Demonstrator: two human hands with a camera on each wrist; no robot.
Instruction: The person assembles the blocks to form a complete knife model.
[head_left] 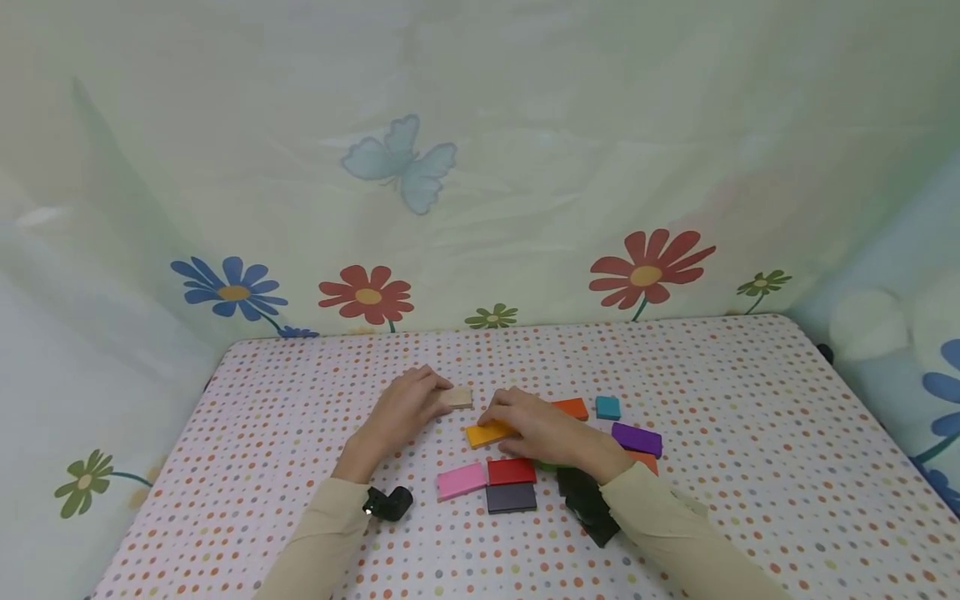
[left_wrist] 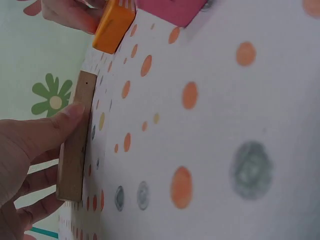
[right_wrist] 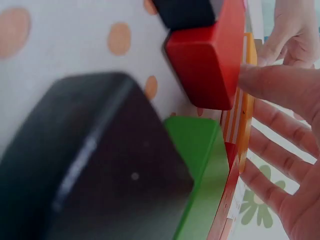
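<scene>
My left hand pinches a plain wooden block at the middle of the table. In the left wrist view the thumb presses the near face of that wooden block and the other fingers are behind it. Just to the right, my right hand grips a yellow-orange block by its long sides. The right wrist view has the thumb on the near side of the yellow-orange block, close to a red block, with fingertips along the far side.
Nearer me lie a pink block, the red block and a dark grey block. A green block is partly under the right hand. Orange, blue and purple blocks lie to the right.
</scene>
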